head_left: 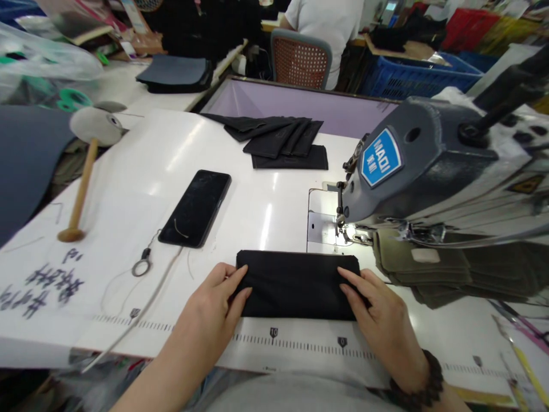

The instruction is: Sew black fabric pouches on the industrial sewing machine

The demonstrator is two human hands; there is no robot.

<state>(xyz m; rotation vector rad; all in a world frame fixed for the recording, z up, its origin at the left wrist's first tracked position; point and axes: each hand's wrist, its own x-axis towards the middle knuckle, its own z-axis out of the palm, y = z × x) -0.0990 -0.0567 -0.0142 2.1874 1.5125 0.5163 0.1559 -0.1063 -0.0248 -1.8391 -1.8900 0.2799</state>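
A flat black fabric piece [295, 286], long and rectangular, lies in front of the sewing machine [412, 154]. My left hand [218, 300] grips its left end between thumb and fingers. At the right end, my right hand [375, 300] pinches the same piece, a dark beaded bracelet [422, 383] around that wrist. Just beyond the cloth's upper right edge is the metal needle plate [321, 229] under the lit needle area. Farther back, several similar black pieces [283, 140] lie in an overlapping pile.
A smartphone [195, 209] with a cable [156, 289] lies left of the cloth, near a wooden-handled thread stand [81, 189]. Olive fabric pieces [450, 263] are stacked under the machine arm. Scissors [525, 326] lie at the right. A person [326, 28] sits beyond the table.
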